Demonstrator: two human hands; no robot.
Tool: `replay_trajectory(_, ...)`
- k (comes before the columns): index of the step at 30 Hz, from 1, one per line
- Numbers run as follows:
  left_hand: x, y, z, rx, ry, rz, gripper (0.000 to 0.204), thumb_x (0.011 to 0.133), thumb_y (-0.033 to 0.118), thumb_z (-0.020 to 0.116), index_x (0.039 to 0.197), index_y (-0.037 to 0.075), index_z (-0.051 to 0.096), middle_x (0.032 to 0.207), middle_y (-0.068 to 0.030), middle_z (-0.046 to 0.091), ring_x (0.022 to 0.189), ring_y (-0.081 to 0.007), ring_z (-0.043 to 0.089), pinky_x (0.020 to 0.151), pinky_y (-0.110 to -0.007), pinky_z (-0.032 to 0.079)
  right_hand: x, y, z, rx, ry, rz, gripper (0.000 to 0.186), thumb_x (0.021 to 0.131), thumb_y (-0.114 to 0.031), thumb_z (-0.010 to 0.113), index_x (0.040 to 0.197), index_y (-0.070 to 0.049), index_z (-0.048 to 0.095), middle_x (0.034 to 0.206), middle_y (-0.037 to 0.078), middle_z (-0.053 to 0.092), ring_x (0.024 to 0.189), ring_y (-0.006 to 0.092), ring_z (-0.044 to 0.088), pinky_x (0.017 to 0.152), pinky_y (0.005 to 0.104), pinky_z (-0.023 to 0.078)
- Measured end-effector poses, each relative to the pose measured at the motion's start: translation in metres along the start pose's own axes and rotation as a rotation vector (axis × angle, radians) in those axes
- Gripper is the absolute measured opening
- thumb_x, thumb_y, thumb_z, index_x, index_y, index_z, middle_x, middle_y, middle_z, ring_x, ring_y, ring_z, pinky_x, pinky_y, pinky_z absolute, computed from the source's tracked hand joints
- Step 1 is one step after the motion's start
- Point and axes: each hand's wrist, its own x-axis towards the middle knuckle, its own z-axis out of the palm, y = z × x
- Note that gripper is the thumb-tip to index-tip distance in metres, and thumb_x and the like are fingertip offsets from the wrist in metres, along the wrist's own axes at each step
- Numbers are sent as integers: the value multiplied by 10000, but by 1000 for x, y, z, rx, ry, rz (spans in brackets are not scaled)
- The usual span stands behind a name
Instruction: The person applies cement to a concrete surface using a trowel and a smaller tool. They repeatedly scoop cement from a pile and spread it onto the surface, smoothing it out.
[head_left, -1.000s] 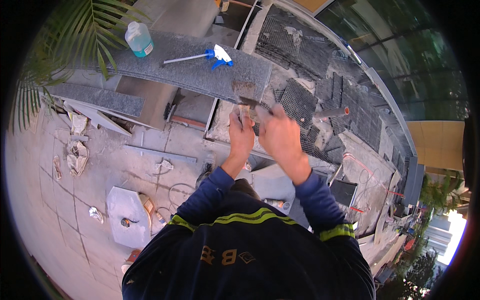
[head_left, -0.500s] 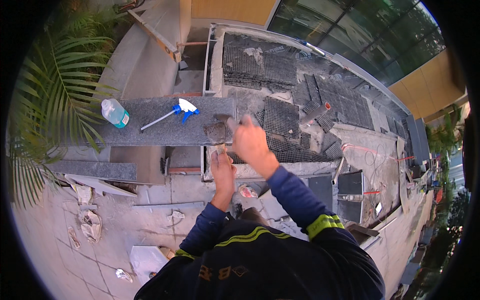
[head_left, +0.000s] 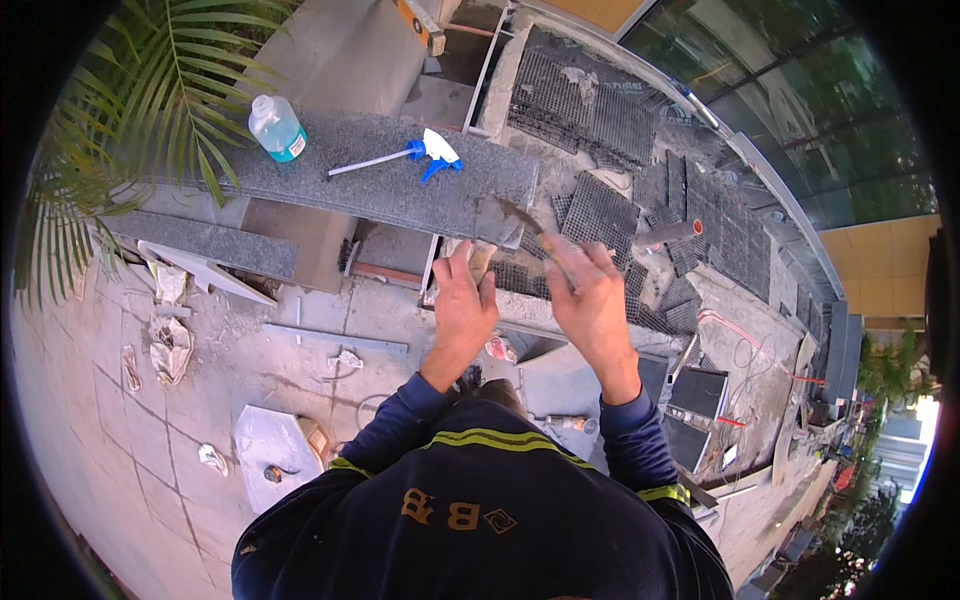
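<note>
My left hand (head_left: 465,305) is closed around the pale handle of a putty knife (head_left: 497,220), whose broad grey blade lies over the slab's right end. My right hand (head_left: 590,300) grips a second hand tool with a wooden handle and a narrow, dark, curved blade (head_left: 517,213). The tip of that blade is close to the putty knife's blade; whether they touch, I cannot tell. Beneath both is a dark grey granite slab (head_left: 390,190). A white and blue spray trigger (head_left: 438,150) with its tube lies on it, left of the tools. An uncapped bottle of turquoise liquid (head_left: 277,128) stands farther left.
Palm fronds (head_left: 190,90) overhang the slab's left end. Beyond my hands is a concrete-rimmed bed with black plastic grid panels (head_left: 600,215) and an upright pipe (head_left: 670,233). Crumpled bags (head_left: 172,350), a metal strip (head_left: 335,338) and a white board (head_left: 270,455) lie on the paving.
My right hand has drawn back from over the putty knife, toward me and to the right, bringing its curved blade into plain sight. The whole view has also shifted and tilted.
</note>
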Motion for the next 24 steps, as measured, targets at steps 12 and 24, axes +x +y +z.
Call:
replay_trajectory(12, 0, -13, 47, -218, -90, -268, 275, 1065, 264, 517, 1137, -1, 504, 806, -353, 665, 795, -565, 654, 677, -633, 495, 40, 9, 49, -390, -143, -94, 306, 896, -119, 651, 1193, -136, 720, 942, 150, 638, 656, 390, 686, 580, 476, 580)
replay_trajectory(24, -24, -35, -24, -173, -132, -165, 324, 1078, 266, 513, 1240, -10, 562, 837, -289, 674, 762, -487, 677, 674, -532, 517, 54, 7, 19, -259, 74, -104, 392, 893, -133, 682, 1279, -201, 696, 1000, 118, 671, 736, 367, 714, 628, 465, 596)
